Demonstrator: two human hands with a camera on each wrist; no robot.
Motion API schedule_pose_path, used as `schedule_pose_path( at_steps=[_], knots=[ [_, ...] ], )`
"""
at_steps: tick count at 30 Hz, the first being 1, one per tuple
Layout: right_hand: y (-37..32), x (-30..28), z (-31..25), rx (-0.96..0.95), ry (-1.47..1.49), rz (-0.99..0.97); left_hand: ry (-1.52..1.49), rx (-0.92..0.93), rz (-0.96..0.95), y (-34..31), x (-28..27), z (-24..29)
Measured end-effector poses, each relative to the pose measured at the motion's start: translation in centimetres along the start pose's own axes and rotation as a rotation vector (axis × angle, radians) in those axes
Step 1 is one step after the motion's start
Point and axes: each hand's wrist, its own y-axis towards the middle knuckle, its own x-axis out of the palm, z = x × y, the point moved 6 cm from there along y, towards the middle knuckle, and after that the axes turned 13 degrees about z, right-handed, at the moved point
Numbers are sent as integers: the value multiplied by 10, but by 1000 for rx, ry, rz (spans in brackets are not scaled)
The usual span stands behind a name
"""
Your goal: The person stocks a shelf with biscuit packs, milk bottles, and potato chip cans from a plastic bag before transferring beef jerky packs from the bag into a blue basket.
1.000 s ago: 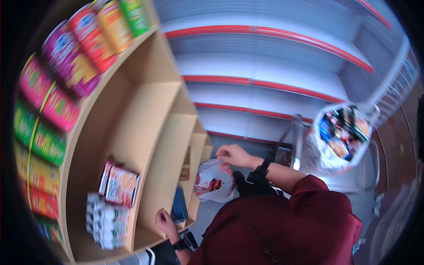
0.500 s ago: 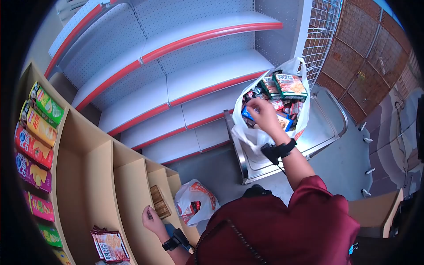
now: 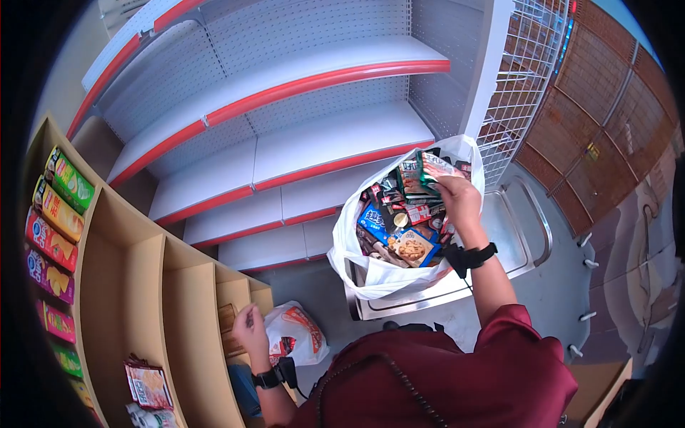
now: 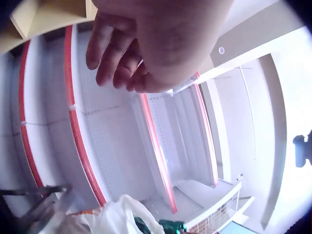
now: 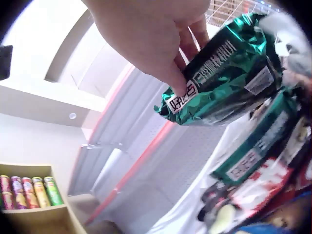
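My right hand (image 3: 460,202) reaches over a large white plastic bag (image 3: 389,282) full of packaged snacks. Its thumb and fingers pinch one end of a shiny green snack packet (image 5: 229,78), lifted at the bag's far side. Another green packet (image 5: 258,141) lies just beneath it in the bag. Nearer to me in the bag is a blue packet (image 3: 414,248) with cookies pictured on it. My left hand (image 3: 250,329) hangs beside the wooden shelf with loosely bent fingers and nothing in it, also visible as the hand (image 4: 161,44) in the left wrist view.
The bag stands on a metal cart (image 3: 524,246). A smaller white bag (image 3: 303,332) sits on the floor by the wooden shelf (image 3: 121,285), which holds chip canisters (image 3: 53,239) and brown-red packets (image 3: 148,381). White shelves with red edges (image 3: 314,85) stand ahead, beside a wire rack (image 3: 517,78).
My view has turned from the wooden shelf toward the cart. My right hand has moved over the large bag and taken hold of a green packet. The left hand stays loose near the shelf.
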Motion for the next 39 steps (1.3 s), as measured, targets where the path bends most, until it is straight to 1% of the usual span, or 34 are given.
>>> schedule_pose_path(
  at_steps=[1,3,4,5,6,8,9,10,11,12,14,16,18,19,20,21,22,23,24,25,26,27,28,29,30,31,32,33,34,35,36,37,38,39],
  knots=[
    [6,-6,-23,-191,56,98,-18,-14,-72,-1,18,20],
    [14,-10,-59,-236,256,105,-217,-152,-206,-7,57,62],
    [13,-10,-77,-285,318,58,-262,-157,-328,-8,75,82],
    [4,-4,-96,-448,367,33,-307,-161,-451,-10,91,98],
    [-7,-4,-119,-603,382,35,-304,-161,-445,-10,102,108],
    [-30,0,-148,-731,773,-41,-801,-366,-697,-22,130,129],
    [-41,-4,-162,-774,886,-107,-799,-363,-688,-29,137,120],
    [-58,-2,-171,-782,977,-184,-869,-483,-604,-35,145,96],
    [-73,-1,-177,-852,964,-225,-936,-602,-517,-39,150,82],
    [-83,-2,-180,-902,930,-302,-835,-525,-544,-43,142,103],
    [-88,5,-180,-871,912,-462,-794,-527,-517,-47,132,104],
    [-72,20,-165,-705,854,-552,-754,-548,-446,-49,118,102],
    [-42,50,-111,-368,507,-640,-715,-566,-359,-48,100,92],
    [-15,36,-87,-288,355,-318,-699,-551,-286,-44,87,84],
    [-7,52,-41,-126,215,-315,-684,-537,-211,-41,72,76],
    [7,54,-10,25,-203,-453,-650,-525,-154,-38,57,72],
    [7,62,32,158,-209,-363,-652,-525,-110,-35,42,66],
    [16,48,30,191,-231,-404,-637,-559,-51,-34,25,59],
    [-1,66,76,327,-346,-459,-622,-592,17,-34,6,51],
    [-7,78,87,201,-355,-612,-590,-540,70,-31,-12,43],
    [-11,82,97,225,-299,-577,-585,-534,140,-31,-31,30],
    [-12,86,108,259,-368,-596,-539,-537,184,-31,-49,16],
    [-9,82,108,272,-357,-547,-491,-544,226,-32,-68,1],
    [-11,90,120,247,-301,-523,-528,-562,301,-33,-85,-15],
    [-10,96,128,330,-252,-576,-525,-575,346,-33,-101,-20],
    [-8,89,122,382,-253,-527,-544,-574,399,-31,-117,-27],
    [-13,105,156,364,-195,-464,-562,-574,447,-29,-131,-33],
    [-16,115,181,328,-206,-306,-563,-605,505,-27,-145,-36],
    [-15,115,178,525,-38,-356,-561,-604,546,-22,-157,-40],
    [-18,119,181,643,210,-342,-586,-621,605,-17,-168,-45],
    [-21,125,187,703,407,-337,-610,-638,658,-12,-178,-51],
    [-20,131,201,709,397,-349,-609,-636,683,-5,-189,-57],
    [-20,128,197,723,442,-327,-562,-567,716,4,-202,-61],
    [-20,109,164,775,533,-215,-513,-500,743,14,-213,-63]
  ],
)
